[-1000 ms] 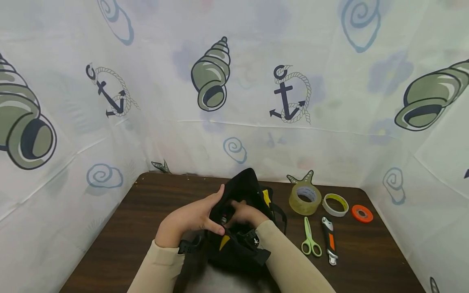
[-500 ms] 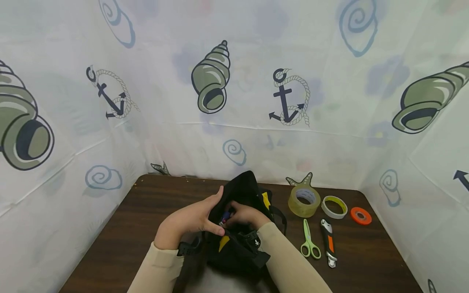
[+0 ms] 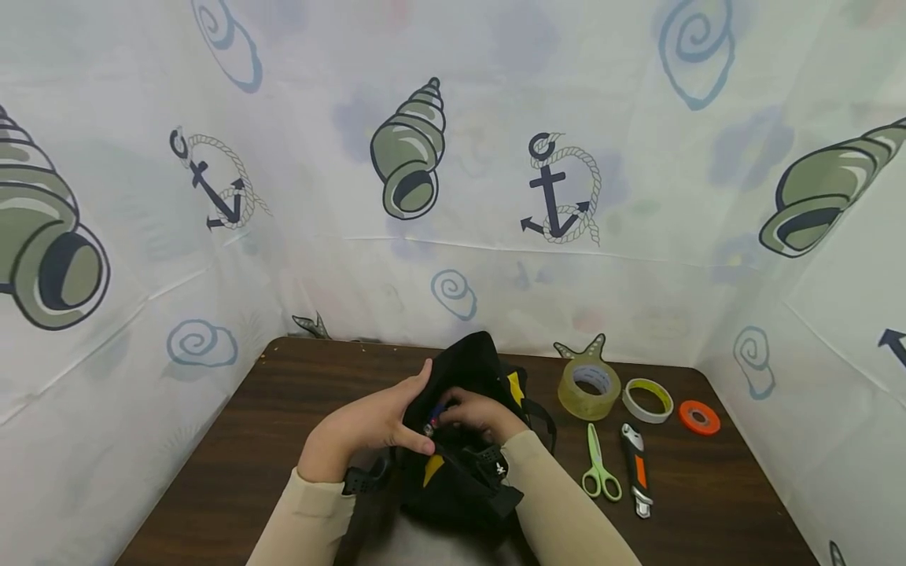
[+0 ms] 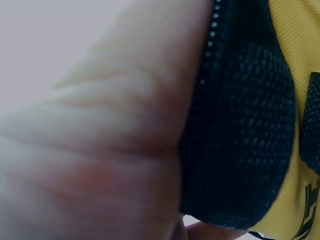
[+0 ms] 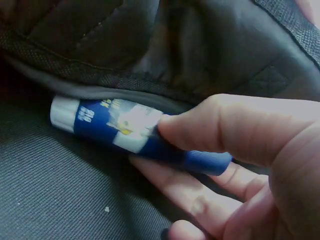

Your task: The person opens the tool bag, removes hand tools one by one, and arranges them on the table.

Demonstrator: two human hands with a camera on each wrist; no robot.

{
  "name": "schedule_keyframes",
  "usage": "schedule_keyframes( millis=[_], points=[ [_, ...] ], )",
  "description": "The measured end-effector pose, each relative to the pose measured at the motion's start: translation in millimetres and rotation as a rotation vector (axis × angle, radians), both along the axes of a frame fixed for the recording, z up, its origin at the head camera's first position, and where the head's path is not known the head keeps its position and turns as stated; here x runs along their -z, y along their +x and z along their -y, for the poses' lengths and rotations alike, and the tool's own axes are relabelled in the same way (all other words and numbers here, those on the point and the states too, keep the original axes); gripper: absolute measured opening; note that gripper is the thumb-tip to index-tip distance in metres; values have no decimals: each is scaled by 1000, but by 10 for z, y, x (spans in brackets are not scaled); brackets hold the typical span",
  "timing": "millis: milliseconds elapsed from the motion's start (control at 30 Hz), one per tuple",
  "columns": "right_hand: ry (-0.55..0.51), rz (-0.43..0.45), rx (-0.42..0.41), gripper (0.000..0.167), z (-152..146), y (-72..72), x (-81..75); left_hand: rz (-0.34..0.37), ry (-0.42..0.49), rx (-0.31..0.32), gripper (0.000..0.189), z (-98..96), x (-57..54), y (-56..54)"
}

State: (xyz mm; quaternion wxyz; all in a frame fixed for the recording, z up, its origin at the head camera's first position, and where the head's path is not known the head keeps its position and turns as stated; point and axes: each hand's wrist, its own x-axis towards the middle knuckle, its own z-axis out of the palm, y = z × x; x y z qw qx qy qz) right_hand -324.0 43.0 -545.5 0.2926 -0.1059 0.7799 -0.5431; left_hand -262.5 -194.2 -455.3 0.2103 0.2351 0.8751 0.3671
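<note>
A black fabric bag [image 3: 470, 354] with yellow patches sits near the middle of the table, its mouth spread wide. My left hand [image 3: 375, 420] grips the bag's left side, thumb on the near edge and the other fingers partly hidden behind the fabric. In the left wrist view, the zipper [image 4: 210, 45] runs right beside that hand. My right hand [image 3: 477, 413] reaches into the bag. Seen from the right wrist, its thumb and fingers pinch a blue glue stick [image 5: 97, 120] with a white end, lying against the dark lining [image 5: 55, 175].
To the bag's right are a clear packing tape roll [image 3: 589, 387], a white and yellow tape roll [image 3: 660, 410] and an orange tape roll [image 3: 699, 417]. Nearer lie green scissors [image 3: 598, 472] and a utility knife [image 3: 637, 472]. A patterned curtain [image 3: 488, 181] surrounds the brown table [image 3: 233, 440].
The blue glue stick has come into sight in the bag's mouth beside my right fingers. My right hand has shifted slightly inside the bag; the left hand keeps its hold.
</note>
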Motion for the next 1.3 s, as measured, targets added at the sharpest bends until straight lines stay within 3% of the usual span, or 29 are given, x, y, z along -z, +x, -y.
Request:
schedule_keyframes(
  millis=[333,567,700,867,1167,1300],
  points=[
    [-48,83,20,29,-54,-47,-16,5,-4,-18,133,-43,-17,-23],
    [-93,83,122,40,-72,32,-79,9,21,-5,133,-30,-5,-9],
    [-82,68,156,44,-124,75,-237,13,12,-22,133,-36,-22,4],
    [-54,14,147,55,-263,159,-547,-1,-8,-35,134,-50,-26,7],
    [-224,-83,18,72,-583,492,-1037,-3,-6,-31,134,21,-14,51],
    [-240,-170,29,74,-677,658,-1160,-6,-2,-22,135,54,-12,77]
  ],
)
